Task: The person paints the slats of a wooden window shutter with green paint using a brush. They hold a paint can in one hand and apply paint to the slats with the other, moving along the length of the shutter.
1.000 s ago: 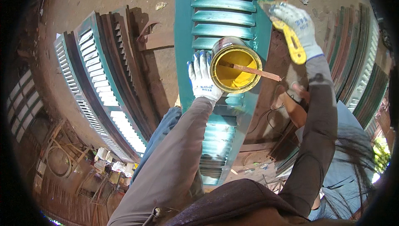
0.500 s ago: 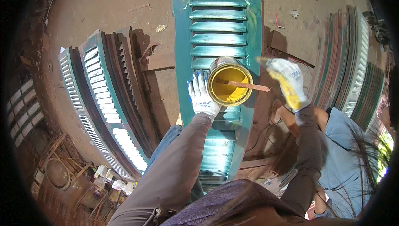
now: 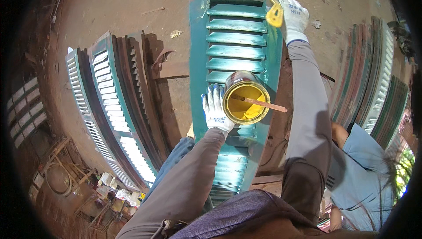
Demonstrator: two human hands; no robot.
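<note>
A green louvred shutter [image 3: 236, 51] lies lengthwise before me. On its slats rests a round metal can [image 3: 247, 77] with yellow material inside, and a flat wooden stick [image 3: 265, 103] leans out over its rim. My left hand [image 3: 216, 109], in a white glove with blue fingertips, lies with fingers stretched over the slats, right beside the can. At the shutter's far right corner, my gloved right hand [image 3: 293, 16] is closed around a tool with a yellow handle [image 3: 275, 14]; the tool's working end is hidden.
More louvred shutters [image 3: 105, 94] lie at the left, and a stack of shutters [image 3: 367, 72] lies at the right. A person in light blue clothing [image 3: 362, 173] is close on my right. Scrap and clutter [image 3: 116, 195] fill the lower left.
My right hand has moved away from beside the can to the shutter's far right corner, carrying the yellow-handled tool. My left hand stays by the can.
</note>
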